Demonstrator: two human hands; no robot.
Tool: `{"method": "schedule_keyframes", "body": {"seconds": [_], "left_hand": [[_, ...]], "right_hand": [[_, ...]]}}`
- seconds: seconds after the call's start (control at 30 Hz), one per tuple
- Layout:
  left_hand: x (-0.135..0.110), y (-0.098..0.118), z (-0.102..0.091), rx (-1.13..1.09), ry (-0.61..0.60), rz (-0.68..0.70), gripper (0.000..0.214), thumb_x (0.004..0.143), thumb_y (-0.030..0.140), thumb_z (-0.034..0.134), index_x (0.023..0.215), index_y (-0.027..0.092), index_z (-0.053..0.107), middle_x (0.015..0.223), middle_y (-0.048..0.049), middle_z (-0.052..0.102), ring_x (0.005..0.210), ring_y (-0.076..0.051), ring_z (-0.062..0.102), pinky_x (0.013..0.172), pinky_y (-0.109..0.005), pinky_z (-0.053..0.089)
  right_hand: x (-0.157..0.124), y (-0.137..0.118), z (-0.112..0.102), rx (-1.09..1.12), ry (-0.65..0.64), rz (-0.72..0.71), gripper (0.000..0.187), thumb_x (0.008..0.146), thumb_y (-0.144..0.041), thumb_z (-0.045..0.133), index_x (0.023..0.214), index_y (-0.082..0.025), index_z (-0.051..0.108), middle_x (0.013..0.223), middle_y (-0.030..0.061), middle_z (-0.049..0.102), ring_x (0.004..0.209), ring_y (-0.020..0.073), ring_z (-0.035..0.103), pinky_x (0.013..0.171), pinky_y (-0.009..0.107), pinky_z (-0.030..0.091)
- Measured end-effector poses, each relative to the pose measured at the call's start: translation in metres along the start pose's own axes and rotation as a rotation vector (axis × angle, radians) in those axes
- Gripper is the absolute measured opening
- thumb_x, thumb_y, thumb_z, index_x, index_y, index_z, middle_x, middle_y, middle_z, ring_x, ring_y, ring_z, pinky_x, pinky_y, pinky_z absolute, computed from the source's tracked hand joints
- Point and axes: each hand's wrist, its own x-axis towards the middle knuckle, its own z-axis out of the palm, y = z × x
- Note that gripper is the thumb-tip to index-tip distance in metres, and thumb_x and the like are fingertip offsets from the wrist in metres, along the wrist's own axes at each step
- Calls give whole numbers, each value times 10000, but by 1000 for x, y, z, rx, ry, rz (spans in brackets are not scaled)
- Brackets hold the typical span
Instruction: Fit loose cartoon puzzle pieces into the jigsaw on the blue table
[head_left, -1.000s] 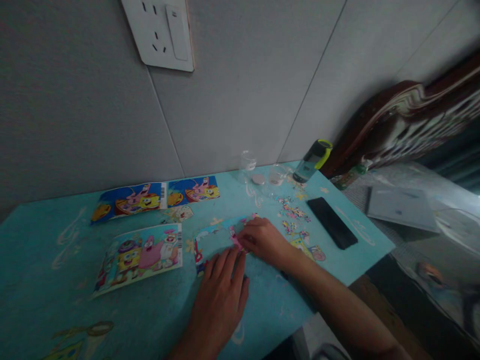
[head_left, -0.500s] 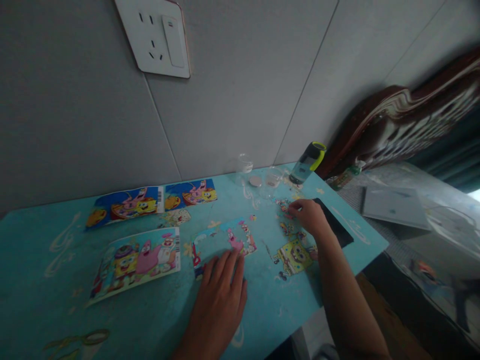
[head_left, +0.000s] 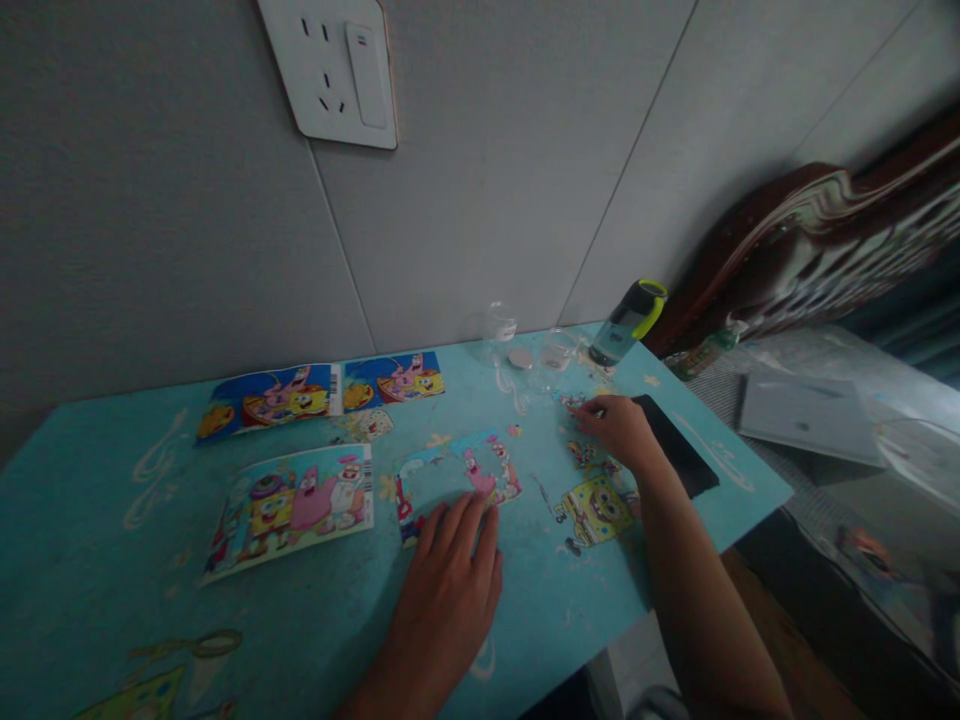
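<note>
Turquoise table (head_left: 292, 640): lengthwise, roughly parallel to its wall edge, a multicoloured puzzle border (head_left: 480, 472) is laid beside a barcoded cartoon packet (head_left: 300, 508); left hand (head_left: 450, 575) fingers are slightly parted over it, right hand (head_left: 621, 430) fingertips pinched, contents indeterminable.

Location type: private home, most likely a bedroom. Through the head camera I identify the following indicators. What appears to be a carved dark-wood headboard (head_left: 772, 215) stands at the right, with a dark curtain (head_left: 911, 310) beside it. A flat grey object (head_left: 810, 415), resembling a closed laptop, lies near it. A socket plate (head_left: 334, 75) is mounted on the panelled wall (head_left: 487, 200). On the cartoon-printed turquoise table (head_left: 300, 630) I register a cartoon jigsaw (head_left: 478, 472) and a drinking bottle (head_left: 619, 330).
</note>
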Motion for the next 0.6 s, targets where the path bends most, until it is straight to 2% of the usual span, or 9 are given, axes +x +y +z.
{"method": "schedule_keyframes", "body": {"seconds": [0.1,0.23,0.6], "left_hand": [[0,1,0,-14,-19,-21,389,966,206,523,1340,130,596,1445,-145,558,1326,-316,504,1101,-556,428],[1,2,-3,-32,-53,-41,378,969,211,517,1329,133,596,1443,-140,558,1333,-314,502,1117,-553,416],[4,5,-7,-43,-34,-39,355,984,212,483,1309,125,598,1416,-145,576,1324,-308,513,1125,-538,408]], "right_hand": [[-7,-20,5,112,-109,-132,345,893,-485,618,890,-186,791,802,57,757,711,192,662,664,299,471],[-18,-41,18,343,-277,-303,281,909,-424,622,904,-198,790,854,36,772,759,178,667,700,294,490],[-24,-49,23,417,-335,-258,299,877,-441,634,881,-182,782,807,35,760,728,185,654,691,318,503]]}}
